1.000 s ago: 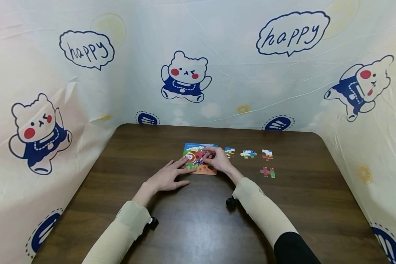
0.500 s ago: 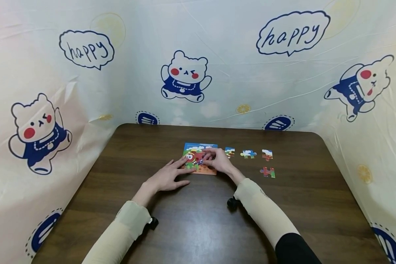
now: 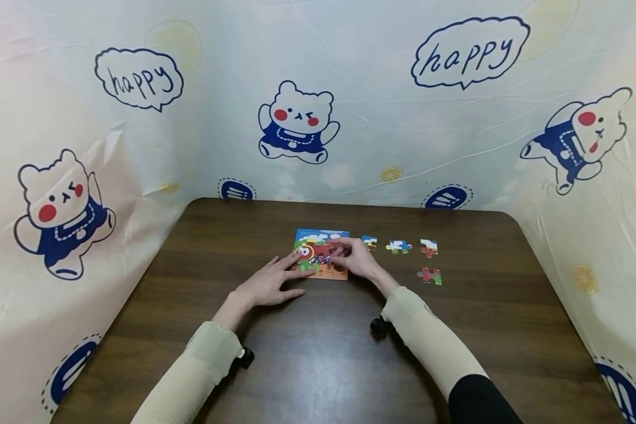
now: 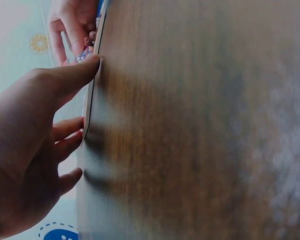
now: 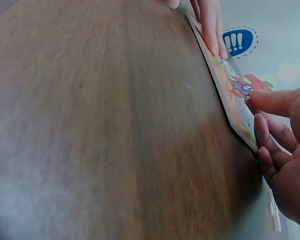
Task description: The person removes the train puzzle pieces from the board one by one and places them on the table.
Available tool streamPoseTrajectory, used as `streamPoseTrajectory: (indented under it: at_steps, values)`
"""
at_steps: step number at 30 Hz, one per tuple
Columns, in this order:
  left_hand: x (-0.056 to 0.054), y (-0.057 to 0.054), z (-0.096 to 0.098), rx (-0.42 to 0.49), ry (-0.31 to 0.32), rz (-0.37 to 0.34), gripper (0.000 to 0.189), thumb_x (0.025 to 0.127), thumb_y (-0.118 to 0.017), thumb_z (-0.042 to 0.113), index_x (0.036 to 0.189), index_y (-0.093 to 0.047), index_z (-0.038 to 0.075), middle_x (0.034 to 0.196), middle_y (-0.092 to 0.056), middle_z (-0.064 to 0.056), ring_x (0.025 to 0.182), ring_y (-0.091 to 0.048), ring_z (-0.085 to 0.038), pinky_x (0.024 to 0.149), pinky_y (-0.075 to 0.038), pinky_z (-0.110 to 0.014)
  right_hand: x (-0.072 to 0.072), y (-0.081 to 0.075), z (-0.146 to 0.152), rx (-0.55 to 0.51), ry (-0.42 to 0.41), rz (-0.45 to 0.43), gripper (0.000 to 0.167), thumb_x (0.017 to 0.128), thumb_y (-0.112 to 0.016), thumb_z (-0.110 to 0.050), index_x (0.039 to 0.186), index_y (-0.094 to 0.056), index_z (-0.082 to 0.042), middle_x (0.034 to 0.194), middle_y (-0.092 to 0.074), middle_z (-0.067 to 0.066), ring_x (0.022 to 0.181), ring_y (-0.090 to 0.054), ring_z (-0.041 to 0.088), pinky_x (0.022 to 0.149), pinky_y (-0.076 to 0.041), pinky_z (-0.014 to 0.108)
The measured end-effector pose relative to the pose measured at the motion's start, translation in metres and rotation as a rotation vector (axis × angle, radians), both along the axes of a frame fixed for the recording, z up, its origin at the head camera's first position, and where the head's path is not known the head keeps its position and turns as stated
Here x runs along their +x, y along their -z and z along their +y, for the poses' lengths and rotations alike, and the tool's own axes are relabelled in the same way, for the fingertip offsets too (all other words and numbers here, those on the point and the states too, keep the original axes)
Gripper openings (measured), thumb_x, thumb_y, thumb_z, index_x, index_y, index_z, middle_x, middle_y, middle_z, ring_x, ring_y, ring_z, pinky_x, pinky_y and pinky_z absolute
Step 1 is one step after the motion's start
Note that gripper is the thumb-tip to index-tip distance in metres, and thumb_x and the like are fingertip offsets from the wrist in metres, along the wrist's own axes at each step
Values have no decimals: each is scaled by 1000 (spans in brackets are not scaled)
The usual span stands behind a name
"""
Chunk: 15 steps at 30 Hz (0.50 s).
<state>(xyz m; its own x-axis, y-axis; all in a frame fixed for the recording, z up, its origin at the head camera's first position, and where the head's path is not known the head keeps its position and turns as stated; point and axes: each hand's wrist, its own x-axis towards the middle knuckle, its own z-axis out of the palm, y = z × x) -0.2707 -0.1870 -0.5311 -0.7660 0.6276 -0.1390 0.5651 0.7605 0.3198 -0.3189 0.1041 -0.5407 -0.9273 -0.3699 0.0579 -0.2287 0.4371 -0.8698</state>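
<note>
A small picture jigsaw puzzle (image 3: 338, 273) with a blue sky strip and an orange lower part lies on the brown table. My left hand (image 3: 267, 284) rests with spread fingers on its left side, and the thumb reaches the near edge in the left wrist view. Over the puzzle's right half, my right hand (image 3: 357, 260) pinches a puzzle piece (image 5: 257, 81) between thumb and fingers. Red and green show on this piece in the right wrist view, tilted above the board. The fingers of the right hand hide part of the piece and the board's right side.
Right of the puzzle lie several loose pieces: one piece (image 3: 369, 242) close by the right hand, a blue-white piece (image 3: 399, 247), a red-white piece (image 3: 429, 248) and a red-green piece (image 3: 430, 275) nearer me. A printed curtain (image 3: 371, 129) hangs behind the table (image 3: 318, 365).
My right hand has shifted slightly to the right over the puzzle, its forearm moving right too. The left hand and the loose pieces have stayed in place.
</note>
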Motion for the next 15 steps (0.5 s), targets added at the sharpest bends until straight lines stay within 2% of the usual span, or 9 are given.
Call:
streamPoseTrajectory:
  at_steps: [6,15]
  values:
    - [0,1,0,2,-3,7,56,110,-62,53,164,-51,43,185,-22,-12,171,-25,-36,138,-19,-67,2,-1,3,-11,19,24,50,101,-77,-2,150,-65,0,99,-75,18,85,-68,17,77,-55,24]
    - [0,-1,1,-3,-4,5,57,110,-62,52,165,-50,42,184,-23,-13,171,-26,-36,137,-20,-68,3,1,11,-105,79,-14,46,101,-78,-4,146,-70,-3,101,-80,22,82,-70,13,73,-54,23]
